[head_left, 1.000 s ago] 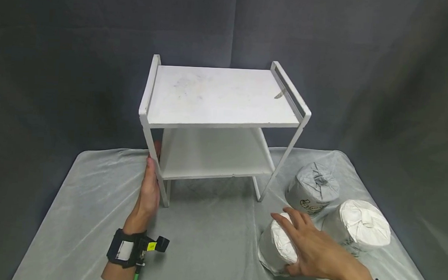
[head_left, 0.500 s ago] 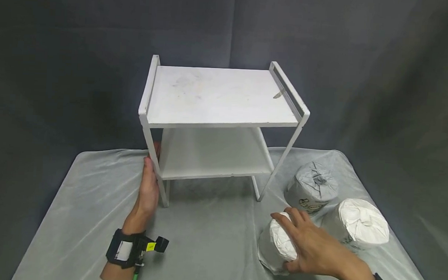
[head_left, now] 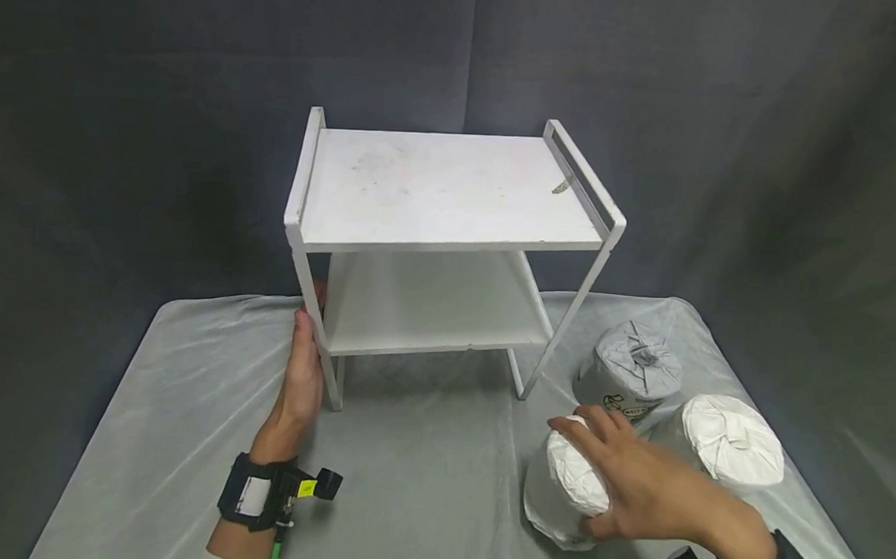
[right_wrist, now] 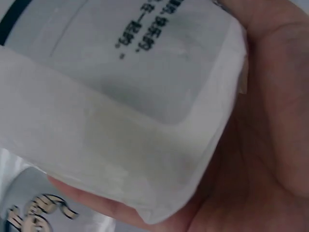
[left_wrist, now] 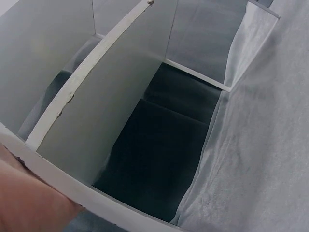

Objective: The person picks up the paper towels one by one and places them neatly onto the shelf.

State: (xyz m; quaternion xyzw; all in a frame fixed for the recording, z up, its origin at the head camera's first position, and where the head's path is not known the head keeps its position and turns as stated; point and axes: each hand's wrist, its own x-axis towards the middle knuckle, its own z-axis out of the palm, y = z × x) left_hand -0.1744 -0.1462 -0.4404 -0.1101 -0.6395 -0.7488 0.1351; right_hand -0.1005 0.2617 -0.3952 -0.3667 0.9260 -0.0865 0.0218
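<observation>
Head view shows a wrapped roll (head_left: pixel 559 494) clamped between right hand's (head_left: pixel 645 486) thumb (head_left: pixel 602 526) and fingers (head_left: pixel 584 438).

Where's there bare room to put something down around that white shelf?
Bare: both boards of the white two-tier rectangular shelf, and the soft grey tablecloth between left hand and right hand. Crowded: the tablecloth's right side, where the right hand holds one white wrapped cylindrical roll near two similar rolls.

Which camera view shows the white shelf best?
The head view: it shows the shelf from top to feet. The left wrist view has only parts of it, close up and slanted; the right wrist view shows none of it.
</observation>
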